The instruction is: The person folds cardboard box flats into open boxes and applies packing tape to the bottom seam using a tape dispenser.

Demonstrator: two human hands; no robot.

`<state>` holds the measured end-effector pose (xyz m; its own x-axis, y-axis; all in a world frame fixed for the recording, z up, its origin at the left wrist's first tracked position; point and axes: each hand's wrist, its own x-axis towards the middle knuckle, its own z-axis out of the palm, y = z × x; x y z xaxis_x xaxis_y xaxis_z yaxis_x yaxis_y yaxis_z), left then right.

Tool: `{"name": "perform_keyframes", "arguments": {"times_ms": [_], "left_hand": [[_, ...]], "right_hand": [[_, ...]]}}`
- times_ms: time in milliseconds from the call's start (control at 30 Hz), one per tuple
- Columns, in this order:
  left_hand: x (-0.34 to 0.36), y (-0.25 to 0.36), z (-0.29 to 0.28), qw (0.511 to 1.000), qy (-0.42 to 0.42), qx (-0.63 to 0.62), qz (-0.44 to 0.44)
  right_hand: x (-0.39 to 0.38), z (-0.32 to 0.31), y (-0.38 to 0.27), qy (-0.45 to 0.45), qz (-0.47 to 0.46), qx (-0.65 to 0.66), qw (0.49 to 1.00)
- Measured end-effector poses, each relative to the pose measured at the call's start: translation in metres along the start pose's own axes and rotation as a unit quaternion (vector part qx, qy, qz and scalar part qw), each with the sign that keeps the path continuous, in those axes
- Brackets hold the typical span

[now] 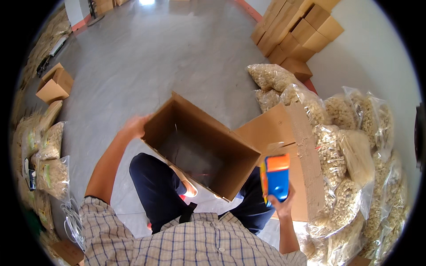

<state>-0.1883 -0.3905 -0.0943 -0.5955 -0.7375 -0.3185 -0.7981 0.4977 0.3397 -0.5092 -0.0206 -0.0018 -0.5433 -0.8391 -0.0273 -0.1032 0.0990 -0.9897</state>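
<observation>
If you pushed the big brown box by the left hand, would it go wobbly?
The box probably feels light for its size: its cardboard walls look thin. It might squash sideways, since grey floor seems to show through where a bottom would be. The left hand at one end may steady it.

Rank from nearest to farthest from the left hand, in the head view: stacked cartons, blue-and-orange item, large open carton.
1. Large open carton, its left end at the left hand.
2. Blue-and-orange item, in the right hand.
3. Stacked cartons, upper right by the wall.
</observation>
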Motion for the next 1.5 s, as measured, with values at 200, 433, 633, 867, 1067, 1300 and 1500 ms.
{"name": "perform_keyframes", "arguments": {"times_ms": [200, 433, 633, 867, 1067, 1300, 1500], "left_hand": [[0.001, 0.086, 0.028, 0.982, -0.081, 0.169, 0.017], [-0.045, 0.070, 0.012, 0.967, -0.197, 0.039, 0.155], [-0.036, 0.061, 0.026, 0.963, -0.144, 0.049, 0.220], [0.030, 0.096, 0.025, 0.984, -0.029, 0.014, 0.173], [0.088, 0.056, 0.124, 0.833, 0.536, -0.135, 0.027], [0.075, 0.012, 0.122, 0.792, 0.359, -0.487, -0.078], [0.038, 0.027, 0.106, 0.898, 0.285, -0.329, -0.061]], "right_hand": [[0.020, 0.042, 0.044, -0.122, -0.034, -0.078, 0.989], [0.039, 0.089, 0.117, -0.106, 0.009, -0.109, 0.988], [0.066, 0.084, 0.073, -0.104, 0.020, -0.054, 0.993], [0.140, 0.049, 0.043, 0.073, -0.094, 0.076, 0.990], [0.153, 0.077, 0.042, 0.069, -0.057, 0.123, 0.988], [0.055, 0.123, 0.105, -0.058, -0.044, 0.012, 0.997], [0.069, 0.113, 0.084, 0.012, 0.051, 0.059, 0.997]]}}
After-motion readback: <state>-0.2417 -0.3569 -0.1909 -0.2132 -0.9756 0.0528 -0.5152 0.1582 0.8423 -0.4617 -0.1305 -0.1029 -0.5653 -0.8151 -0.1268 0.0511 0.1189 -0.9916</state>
